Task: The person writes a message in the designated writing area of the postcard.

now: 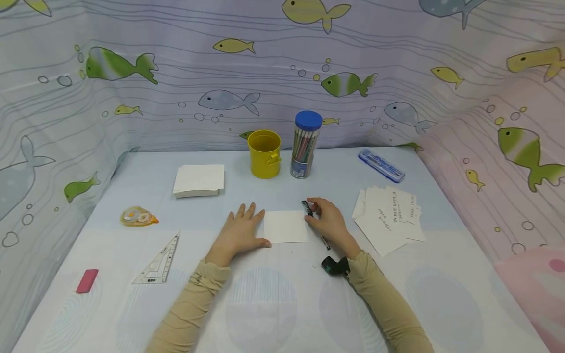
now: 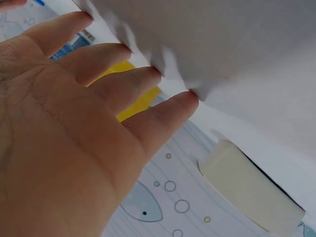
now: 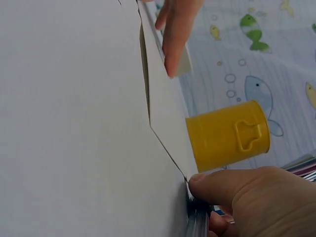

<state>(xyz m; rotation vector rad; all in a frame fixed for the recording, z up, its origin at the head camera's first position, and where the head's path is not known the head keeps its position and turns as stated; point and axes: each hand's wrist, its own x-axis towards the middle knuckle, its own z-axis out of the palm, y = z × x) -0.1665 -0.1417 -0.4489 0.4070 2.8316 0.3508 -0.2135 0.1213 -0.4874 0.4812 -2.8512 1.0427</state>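
Note:
A blank white card (image 1: 285, 227) lies flat on the table between my two hands. To its left, my left hand (image 1: 240, 230) rests on the table with its fingers spread and its thumb by the card's lower corner. In the left wrist view, that hand's fingertips (image 2: 185, 98) touch the white surface. At the card's right side my right hand (image 1: 328, 223) pinches a dark pen (image 1: 325, 242) between thumb and fingers, low over the table. The right wrist view has the pen (image 3: 200, 219) beneath the thumb, close to the card's corner; part of it is hidden.
A stack of blank cards (image 1: 198, 180) lies back left; written cards (image 1: 388, 218) spread at right. A yellow bucket (image 1: 265, 154), a pencil jar (image 1: 304, 144) and a blue case (image 1: 381, 165) stand behind. At left are correction tape (image 1: 138, 216), a set square (image 1: 159, 262) and a red eraser (image 1: 87, 281).

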